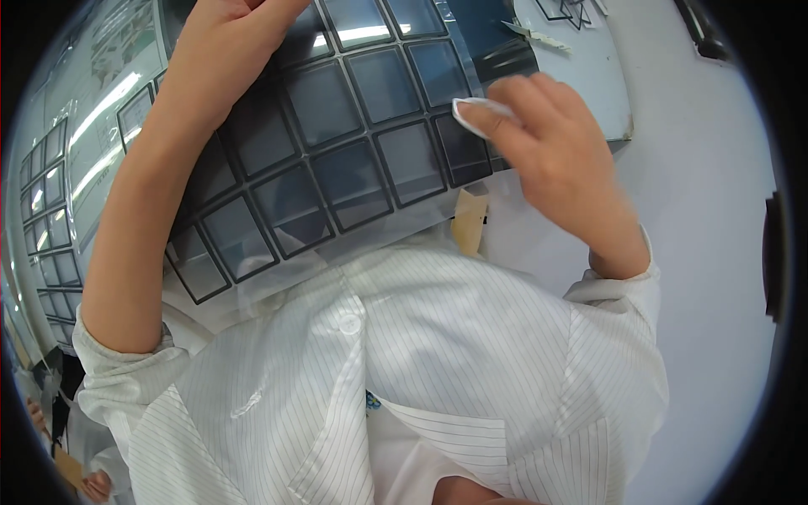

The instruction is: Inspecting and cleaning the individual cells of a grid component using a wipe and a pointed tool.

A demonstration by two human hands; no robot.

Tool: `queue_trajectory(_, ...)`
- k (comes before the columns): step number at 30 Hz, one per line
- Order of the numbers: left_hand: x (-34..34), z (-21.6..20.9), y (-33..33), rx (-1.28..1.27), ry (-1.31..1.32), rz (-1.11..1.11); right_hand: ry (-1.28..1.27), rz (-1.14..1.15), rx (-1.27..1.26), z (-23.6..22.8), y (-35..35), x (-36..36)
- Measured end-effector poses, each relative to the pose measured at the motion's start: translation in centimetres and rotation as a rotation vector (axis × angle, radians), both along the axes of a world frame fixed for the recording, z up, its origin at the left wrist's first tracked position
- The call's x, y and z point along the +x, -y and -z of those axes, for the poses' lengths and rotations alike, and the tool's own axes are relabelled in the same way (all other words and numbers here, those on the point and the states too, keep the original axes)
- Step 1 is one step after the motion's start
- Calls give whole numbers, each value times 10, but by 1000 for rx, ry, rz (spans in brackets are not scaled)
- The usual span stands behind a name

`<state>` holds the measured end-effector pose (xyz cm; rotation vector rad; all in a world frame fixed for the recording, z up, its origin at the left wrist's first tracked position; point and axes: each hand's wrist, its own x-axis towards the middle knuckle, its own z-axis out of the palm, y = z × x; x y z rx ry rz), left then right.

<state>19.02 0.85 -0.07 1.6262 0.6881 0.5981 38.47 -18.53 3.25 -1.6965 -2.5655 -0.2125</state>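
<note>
Rows of dark-framed square panels, glossy and grey, lie in a grid on a clear sheet before me. My left hand reaches over their far left part. The upper edge of the view cuts it off, so its fingers are mostly hidden. Over the near right corner of the grid is my right hand, slightly blurred, with its fingers curled together. A small white piece, soft-looking and rounded, sticks out from its thumb and fingertips; its exact kind does not show.
A tan tape strip hangs by the grid's near edge. Loose black frames lie on a pale board at the far right. More framed panels stand on the left. Another person's hand shows at lower left.
</note>
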Motion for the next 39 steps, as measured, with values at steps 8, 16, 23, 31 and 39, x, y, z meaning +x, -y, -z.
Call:
queue_trajectory(8, 4, -1, 2, -2, 23, 20, -325, 96, -48, 6, -12, 1)
queue_trajectory(16, 6, -7, 5, 113, -11, 6, -404, 62, 41, 17, -13, -9)
queue_trajectory(23, 2, -5, 4, 149, -18, 4, -251, -7, 97, 17, -13, -16)
queue_trajectory(31, -1, -3, 5, 101, 0, 14, 187, -167, 138, 5, -13, -32)
queue_trajectory(39, 4, -6, 4, 109, -4, 26, -52, -43, 92, 3, -16, -18)
